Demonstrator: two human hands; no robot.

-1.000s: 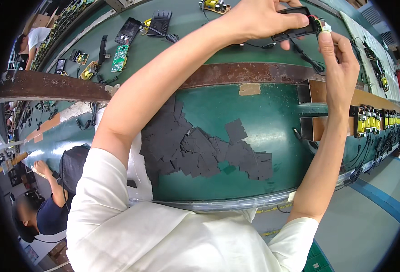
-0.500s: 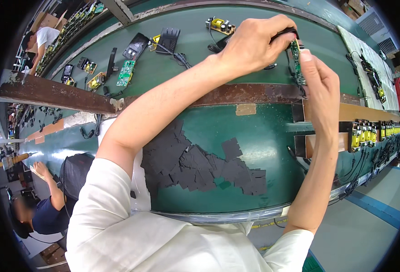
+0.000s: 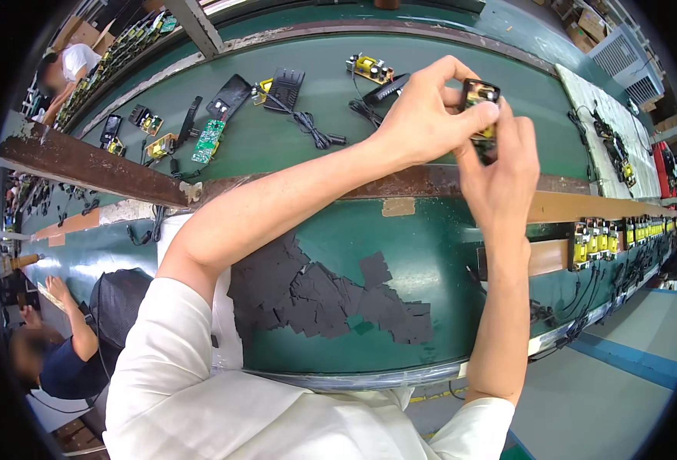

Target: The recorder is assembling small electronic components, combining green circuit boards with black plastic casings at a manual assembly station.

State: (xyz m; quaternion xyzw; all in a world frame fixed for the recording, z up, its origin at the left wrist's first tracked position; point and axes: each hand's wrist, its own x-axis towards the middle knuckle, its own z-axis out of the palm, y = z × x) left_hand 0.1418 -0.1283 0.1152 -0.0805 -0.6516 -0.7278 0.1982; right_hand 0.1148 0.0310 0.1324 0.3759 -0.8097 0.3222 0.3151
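Casing (image 3: pixel 482 82) in both hands (image 3: pixel 501 180), circuit board (image 3: pixel 482 94) with yellow parts inside

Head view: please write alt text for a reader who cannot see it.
The left hand and right hand hold a black case with electronics inside, over a green bench. Dark sheets overlap nearer the lower edge; loose boards lie to the left.

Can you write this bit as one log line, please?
left grip: black casing, circuit parts showing | right grip: same casing | nearby: dark sheets

Left hand (image 3: pixel 436 115) and right hand (image 3: pixel 502 182) grip a black casing (image 3: pixel 476 93), seemingly with circuitry (image 3: pixel 487 133), beyond the dark sheets (image 3: pixel 315 295).
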